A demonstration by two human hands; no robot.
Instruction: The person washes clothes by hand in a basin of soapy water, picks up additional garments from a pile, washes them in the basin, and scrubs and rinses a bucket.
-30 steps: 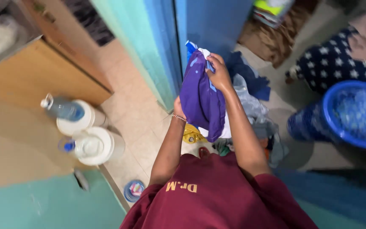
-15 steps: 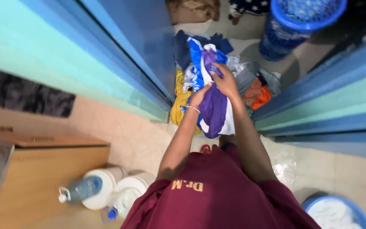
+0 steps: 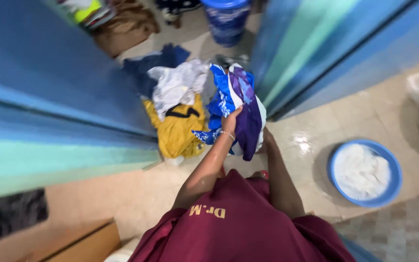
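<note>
L hand (image 3: 230, 122) gripped bunched blue/purple garment (image 3: 241, 104) above clothes pile (image 3: 178, 104); R hand hidden behind cloth, grip can't tell. Step: sorting; next needed firm hold.

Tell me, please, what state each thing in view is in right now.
Purple and blue garment: bunched, held up off the floor.
Left hand: gripping the garment.
Right hand: hidden behind the garment.
Yellow garment: crumpled on the floor.
White garment: crumpled on the pile.
Blue basin: on the floor, filled with white foam.
</note>
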